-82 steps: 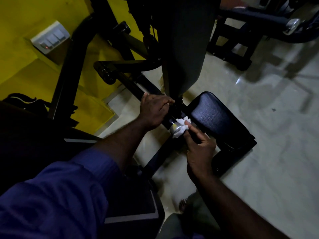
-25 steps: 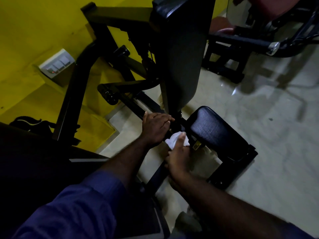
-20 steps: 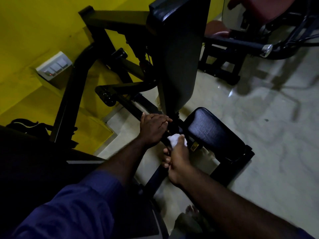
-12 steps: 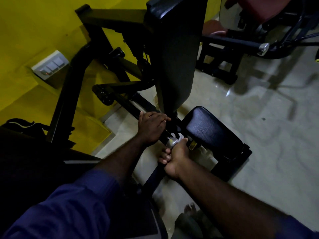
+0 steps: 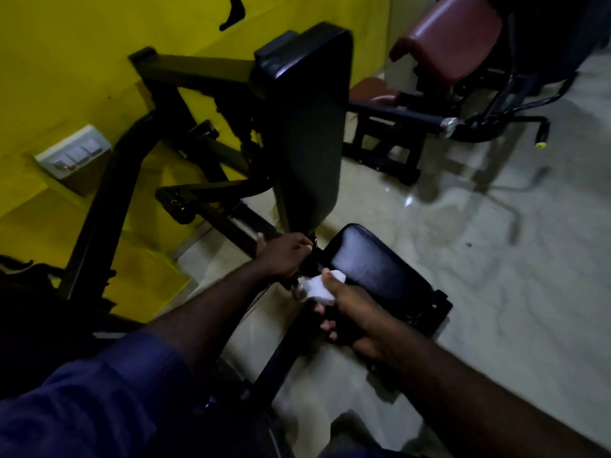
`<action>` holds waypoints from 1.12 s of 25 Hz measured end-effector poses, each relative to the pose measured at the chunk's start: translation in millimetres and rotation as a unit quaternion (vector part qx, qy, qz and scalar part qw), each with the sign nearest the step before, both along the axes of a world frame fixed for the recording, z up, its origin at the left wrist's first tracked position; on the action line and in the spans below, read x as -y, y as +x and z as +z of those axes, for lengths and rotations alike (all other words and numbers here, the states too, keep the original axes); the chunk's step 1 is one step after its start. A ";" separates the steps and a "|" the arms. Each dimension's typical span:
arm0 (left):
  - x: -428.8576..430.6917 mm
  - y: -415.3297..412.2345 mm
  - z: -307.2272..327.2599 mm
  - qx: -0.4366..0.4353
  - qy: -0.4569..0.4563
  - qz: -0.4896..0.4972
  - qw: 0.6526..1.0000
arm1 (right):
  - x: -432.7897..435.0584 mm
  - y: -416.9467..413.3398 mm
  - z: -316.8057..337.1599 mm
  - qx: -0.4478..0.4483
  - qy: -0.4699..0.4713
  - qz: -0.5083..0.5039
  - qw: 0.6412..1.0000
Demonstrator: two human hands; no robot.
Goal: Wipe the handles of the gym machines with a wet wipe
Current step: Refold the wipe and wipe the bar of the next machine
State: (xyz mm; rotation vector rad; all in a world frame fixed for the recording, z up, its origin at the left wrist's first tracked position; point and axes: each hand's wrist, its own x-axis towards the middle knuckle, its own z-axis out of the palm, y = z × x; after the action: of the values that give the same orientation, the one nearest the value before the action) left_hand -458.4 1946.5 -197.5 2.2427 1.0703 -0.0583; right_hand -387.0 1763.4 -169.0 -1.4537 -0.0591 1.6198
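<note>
Surroundings: A yellow wall (image 5: 82, 61) lies to my left and carries a white switch plate (image 5: 72, 155). The black machine frame stands against it. Its upright back pad (image 5: 307, 127) rises directly beyond my hands, and its black seat pad (image 5: 373, 266) lies just to the right of them. A second machine with maroon pads (image 5: 453, 41) stands further back on the right, well apart, on the pale glossy floor (image 5: 496, 259).

Obstructions: The lower edge of the back pad hangs just above my left knuckles. The seat pad sits close against the right thumb side. My own hands and the wipe hide the near end of the handle bar (image 5: 231, 223), so its tip cannot be seen.

Hand pose: My left hand (image 5: 284, 256) is clenched palm-down around the handle bar, forearm extended from a blue sleeve (image 5: 99, 408). My right hand (image 5: 350, 305) grasps the white wet wipe (image 5: 319, 287), thumb pressed on top and fingers curled beneath. The wipe sits bunched at the bar's near end, directly below the left hand and touching the seat pad's front corner.
</note>
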 end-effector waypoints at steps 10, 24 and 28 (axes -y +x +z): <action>167.3 221.4 106.2 0.254 -0.361 -0.135 0.887 | 159.5 242.9 80.3 0.246 0.169 -0.174 0.938; 275.9 441.9 126.1 0.371 -0.368 -0.011 0.852 | 257.8 506.6 80.4 0.159 0.178 -0.312 0.919; 243.0 493.9 104.9 0.374 -0.362 0.003 0.853 | 208.1 566.5 70.5 0.130 0.175 -0.382 0.898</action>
State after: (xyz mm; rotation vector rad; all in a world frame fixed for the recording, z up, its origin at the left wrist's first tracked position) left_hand 35.5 1703.5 -92.6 1.3602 0.4872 0.3386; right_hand 179.4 1555.4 -98.5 -1.1821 0.0629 0.7234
